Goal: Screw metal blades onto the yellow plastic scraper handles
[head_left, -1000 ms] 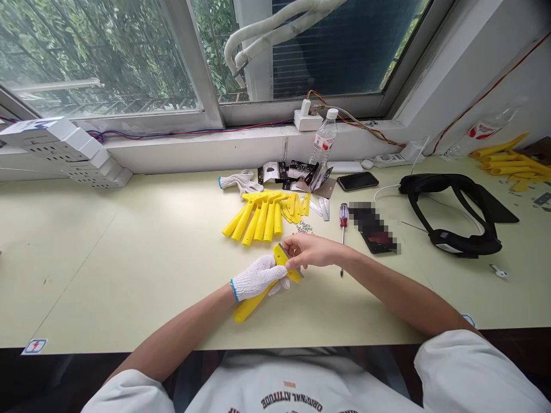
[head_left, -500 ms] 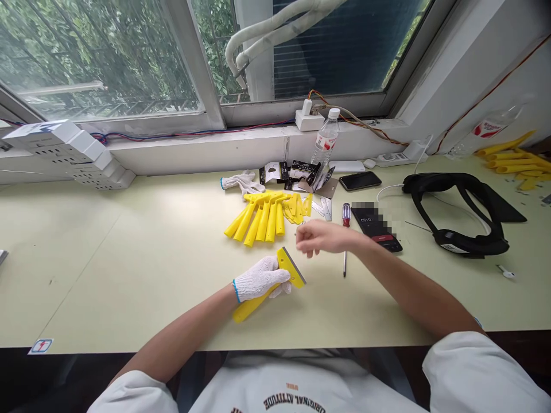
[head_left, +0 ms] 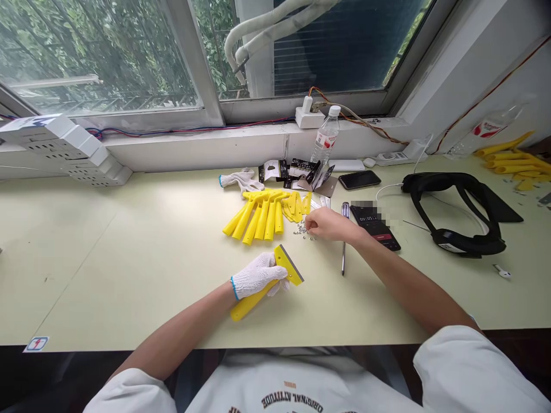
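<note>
My left hand (head_left: 257,275), in a white knit glove with a blue cuff, is closed around a yellow scraper (head_left: 250,303). The scraper lies slanted, its metal blade edge facing right. Bare and bent at the fingers, my right hand (head_left: 327,224) reaches down at a scatter of small silver screws (head_left: 301,228). Its fingertips are pinched together; whatever sits between them is too small to make out. Left of the screws is a row of yellow scraper handles (head_left: 259,221). Yellow plates (head_left: 293,207) and metal blades (head_left: 326,202) lie behind the screws. A screwdriver (head_left: 343,255) rests under my right wrist.
A spare glove (head_left: 243,181), black-and-white packets (head_left: 274,171) and a water bottle (head_left: 326,139) stand along the back. To the right are two phones (head_left: 360,179), a black headset (head_left: 456,244) and an earbud (head_left: 502,272). White boxes (head_left: 92,158) are stacked at back left.
My right hand has moved up and slightly right, down onto the screws, which now show beside it. The left hand still holds the scraper in nearly the same place.
</note>
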`<state>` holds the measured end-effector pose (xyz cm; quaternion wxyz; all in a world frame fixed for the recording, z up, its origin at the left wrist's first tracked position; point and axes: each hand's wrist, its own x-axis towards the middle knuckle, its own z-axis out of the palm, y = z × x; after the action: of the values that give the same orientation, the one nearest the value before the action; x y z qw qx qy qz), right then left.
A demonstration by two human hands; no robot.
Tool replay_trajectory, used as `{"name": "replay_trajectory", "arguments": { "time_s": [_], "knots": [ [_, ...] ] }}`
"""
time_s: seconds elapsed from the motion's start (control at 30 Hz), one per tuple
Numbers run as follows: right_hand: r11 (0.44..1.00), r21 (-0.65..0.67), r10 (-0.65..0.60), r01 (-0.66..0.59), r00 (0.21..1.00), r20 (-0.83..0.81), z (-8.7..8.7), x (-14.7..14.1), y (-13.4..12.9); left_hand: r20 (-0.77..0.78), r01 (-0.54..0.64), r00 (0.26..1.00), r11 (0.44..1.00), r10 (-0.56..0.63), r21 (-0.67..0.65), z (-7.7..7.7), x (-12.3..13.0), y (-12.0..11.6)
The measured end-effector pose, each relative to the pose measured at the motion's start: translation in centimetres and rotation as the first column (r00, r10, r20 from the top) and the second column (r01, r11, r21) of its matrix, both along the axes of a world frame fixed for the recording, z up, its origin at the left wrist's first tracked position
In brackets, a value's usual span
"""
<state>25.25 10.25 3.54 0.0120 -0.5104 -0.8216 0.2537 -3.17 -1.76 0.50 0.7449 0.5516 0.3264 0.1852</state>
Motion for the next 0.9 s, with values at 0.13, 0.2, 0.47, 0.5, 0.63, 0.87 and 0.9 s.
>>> {"name": "replay_trajectory", "arguments": {
  "time_s": [0.13,0.2,0.47,0.5,0.63,0.87,0.9],
  "knots": [
    [0.999,0.003,-0.053,0.053,0.998,0.040,-0.4,0.2,0.3,-0.008,-0.019,1.000,1.000,0.019,-0.003,-0.3,0.0,0.0],
    [0.998,-0.004,-0.064,0.064,0.997,0.046,-0.6,0.1,0.4,-0.010,-0.020,1.000,1.000,0.020,-0.001,-0.3,0.1,-0.1],
    [0.995,0.003,-0.096,0.096,0.993,0.071,-1.2,-1.1,-0.7,-0.048,-0.036,0.998,0.999,0.036,-0.005,0.4,0.2,-0.2],
    [0.994,0.013,-0.105,0.105,0.992,0.074,-1.2,-1.2,-0.8,-0.051,-0.037,0.998,0.999,0.036,-0.007,0.5,0.2,-0.2],
    [0.993,0.029,-0.117,0.115,0.992,0.056,-0.8,-1.1,-0.9,-0.052,-0.050,0.997,0.999,0.050,-0.002,0.6,0.3,-0.2],
    [0.994,0.047,-0.096,0.101,0.990,-0.106,2.7,-0.4,-0.7,-0.048,-0.053,0.997,0.999,0.053,-0.005,0.4,0.3,-0.2],
    [0.995,0.035,-0.085,0.091,0.984,-0.155,3.2,-0.5,-0.9,-0.049,-0.053,0.997,0.999,0.052,-0.007,0.4,0.3,-0.2]
  ]
}}
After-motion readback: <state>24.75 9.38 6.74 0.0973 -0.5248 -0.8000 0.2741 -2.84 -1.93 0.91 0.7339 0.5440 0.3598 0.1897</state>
